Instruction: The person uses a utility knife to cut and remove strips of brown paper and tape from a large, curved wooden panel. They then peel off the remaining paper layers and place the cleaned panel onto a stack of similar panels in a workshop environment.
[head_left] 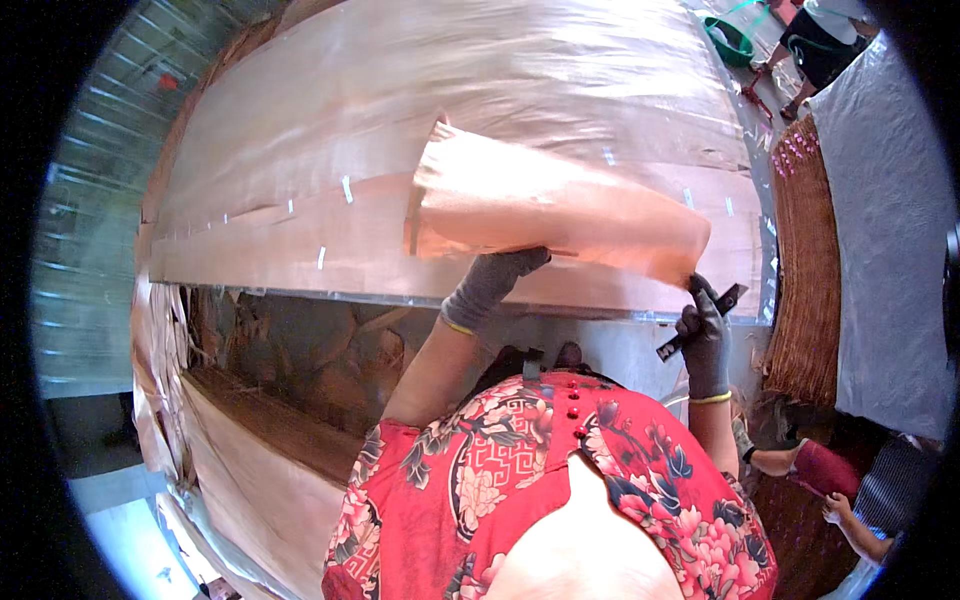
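Observation:
A curved piece of orange-brown wood veneer (pixel 565 205) is raised off the large veneer-covered work surface (pixel 380 240). At its near edge, left of its middle, my left hand (pixel 497 287) in a grey glove pinches it, the fingers partly hidden behind the sheet. My right hand (pixel 708 340), in a darker glove, has its fingertips at the sheet's near right corner. The same hand closes around a black utility knife (pixel 733 298), which slants across the fingers. Short white tape strips (pixel 347 190) are stuck on the veneer below.
A tall pile of veneer (pixel 265 425) and loose scraps (pixel 330 345) lie at the near left. On the right stand a brown veneer stack (pixel 805 280) and a grey sheet-covered block (pixel 885 230). A green basin (pixel 728 42) and other people (pixel 825 45) are beyond.

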